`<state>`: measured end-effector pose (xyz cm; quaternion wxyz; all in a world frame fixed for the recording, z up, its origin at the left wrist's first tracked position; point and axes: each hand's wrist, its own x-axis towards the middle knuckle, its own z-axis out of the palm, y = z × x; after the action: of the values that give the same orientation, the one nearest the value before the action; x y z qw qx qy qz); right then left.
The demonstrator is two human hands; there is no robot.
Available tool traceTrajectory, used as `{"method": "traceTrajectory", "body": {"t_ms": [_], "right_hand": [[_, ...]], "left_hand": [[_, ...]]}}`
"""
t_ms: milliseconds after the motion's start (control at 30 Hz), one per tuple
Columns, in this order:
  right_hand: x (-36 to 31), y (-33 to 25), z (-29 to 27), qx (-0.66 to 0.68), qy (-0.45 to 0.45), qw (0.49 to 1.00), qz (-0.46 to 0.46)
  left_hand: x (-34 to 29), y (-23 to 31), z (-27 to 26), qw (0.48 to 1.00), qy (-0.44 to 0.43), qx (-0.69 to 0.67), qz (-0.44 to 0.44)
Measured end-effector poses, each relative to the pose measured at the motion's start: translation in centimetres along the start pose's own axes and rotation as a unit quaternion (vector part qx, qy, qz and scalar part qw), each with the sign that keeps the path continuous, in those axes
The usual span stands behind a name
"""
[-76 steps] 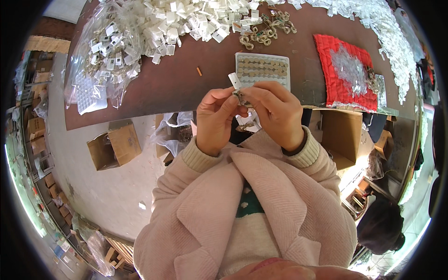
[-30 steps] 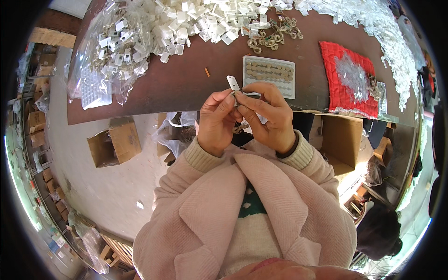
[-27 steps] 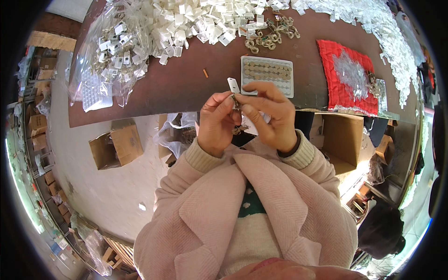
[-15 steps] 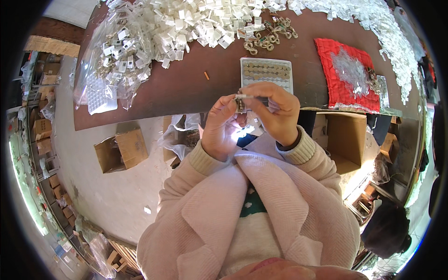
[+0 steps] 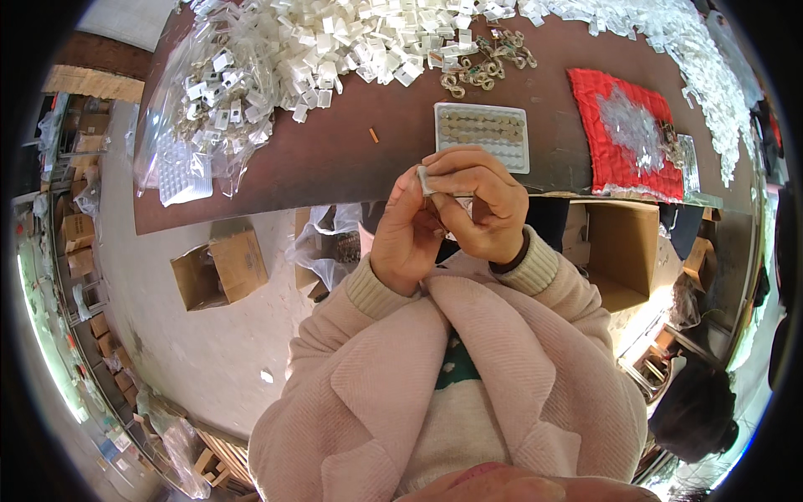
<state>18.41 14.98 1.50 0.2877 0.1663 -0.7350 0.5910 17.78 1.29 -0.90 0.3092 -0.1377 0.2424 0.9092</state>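
Note:
A small white plastic housing (image 5: 423,178) is pinched between the fingertips of both my hands, just in front of the table edge. My left hand (image 5: 401,238) grips it from the left with thumb and fingers. From the right, my right hand (image 5: 487,201) presses on it with its thumb and curled fingers. Most of the piece lies hidden behind the fingertips. Just beyond the hands, a white plastic tray (image 5: 483,155) holds rows of round, flat, coin-like discs. Farther back lie a cluster of small wired parts (image 5: 477,74) and a big heap of white plastic housings (image 5: 360,42).
On the brown table (image 5: 335,163), a clear bag (image 5: 222,109) of assembled pieces lies left, near a small orange stick (image 5: 374,135). A red cloth (image 5: 602,155) with clear plastic bits lies right. Open cardboard boxes (image 5: 238,263) stand below, left and right.
The small circuit part and the bright light seen between my hands are now out of sight. My right fingers have closed in over the white housing, and both hands have turned slightly.

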Motion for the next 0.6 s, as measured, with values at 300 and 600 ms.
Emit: {"method": "traceTrajectory", "body": {"t_ms": [300, 600], "right_hand": [[-1.1, 0.3, -1.3, -0.048, -0.012, 0.998, -0.034], [-2.2, 0.4, -4.3, -0.062, 0.002, 0.997, -0.047]], "left_hand": [[0.4, -0.5, 0.1, 0.997, -0.076, 0.000, -0.005], [0.7, -2.4, 1.2, 0.995, -0.007, 0.097, -0.037]]}}
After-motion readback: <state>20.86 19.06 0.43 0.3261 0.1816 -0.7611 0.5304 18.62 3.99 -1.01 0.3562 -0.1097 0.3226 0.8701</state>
